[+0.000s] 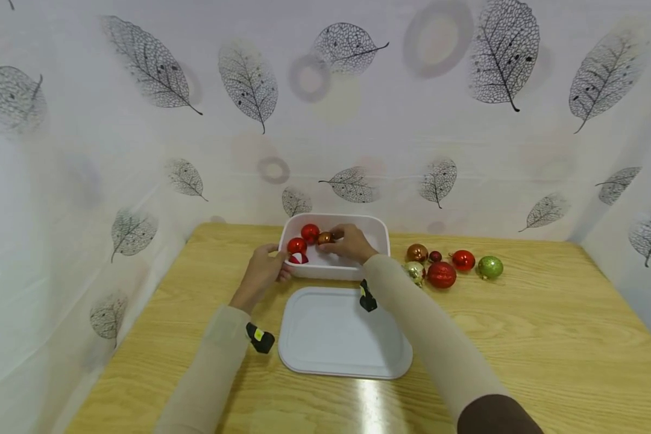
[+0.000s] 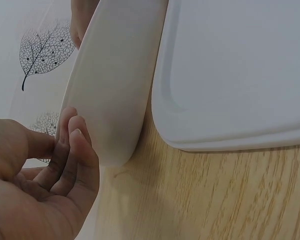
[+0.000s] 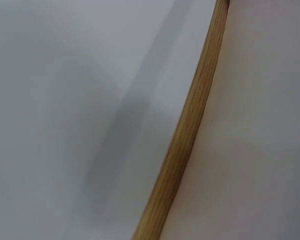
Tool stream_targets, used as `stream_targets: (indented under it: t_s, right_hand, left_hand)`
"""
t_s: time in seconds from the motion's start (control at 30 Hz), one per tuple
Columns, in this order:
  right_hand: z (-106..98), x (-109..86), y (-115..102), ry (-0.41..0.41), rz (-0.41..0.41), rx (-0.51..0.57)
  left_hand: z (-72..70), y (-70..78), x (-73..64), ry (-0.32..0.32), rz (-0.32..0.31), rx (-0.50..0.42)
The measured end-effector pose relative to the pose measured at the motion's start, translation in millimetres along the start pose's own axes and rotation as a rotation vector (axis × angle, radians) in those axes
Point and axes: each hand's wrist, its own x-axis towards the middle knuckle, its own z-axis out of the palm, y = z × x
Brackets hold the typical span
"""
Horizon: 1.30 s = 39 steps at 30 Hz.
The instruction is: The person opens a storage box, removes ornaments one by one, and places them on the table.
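Note:
A white plastic box (image 1: 333,273) stands at the back of the table with Christmas baubles inside. At its front left corner my left hand (image 1: 261,268) pinches the rim, thumb on one side and fingertips on the outer wall, as the left wrist view shows. Inside the box, my right hand (image 1: 351,242) holds a copper-brown bauble (image 1: 325,238) between thumb and fingers. Beside that bauble lie a red bauble (image 1: 310,232), another red bauble (image 1: 296,245) and a red-and-white bauble (image 1: 298,258). The right wrist view shows no fingers.
A white lid (image 1: 342,337) lies flat in front of the box. To the box's right sit a copper bauble (image 1: 417,252), a pale gold bauble (image 1: 415,272), a green bauble (image 1: 490,267) and several red ones (image 1: 442,275). A leaf-print curtain (image 1: 325,120) hangs behind the table.

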Motion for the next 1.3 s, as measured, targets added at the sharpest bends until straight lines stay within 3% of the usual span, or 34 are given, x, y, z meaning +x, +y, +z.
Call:
stream_targets:
  t_s: [0.27, 0.67, 0.9, 1.3]
  right_hand:
    - [-4.6, -0.2, 0.4, -0.019, 0.005, -0.015]
    - [-30.8, -8.5, -7.5, -0.026, -0.059, -0.074]
    - [-47.0, -15.2, -15.2, -0.022, -0.049, 0.023]
    - [-83.2, -37.8, -24.9, 0.001, -0.125, 0.018]
  left_hand:
    - [3.0, 1.7, 0.1, -0.006, -0.004, 0.002]
    - [3.0, 3.6, -0.9, -0.007, -0.002, 0.017]
    - [1.8, 2.0, -1.1, -0.006, 0.009, 0.017]
    - [-0.1, 1.0, 0.3, -0.011, 0.000, 0.024]
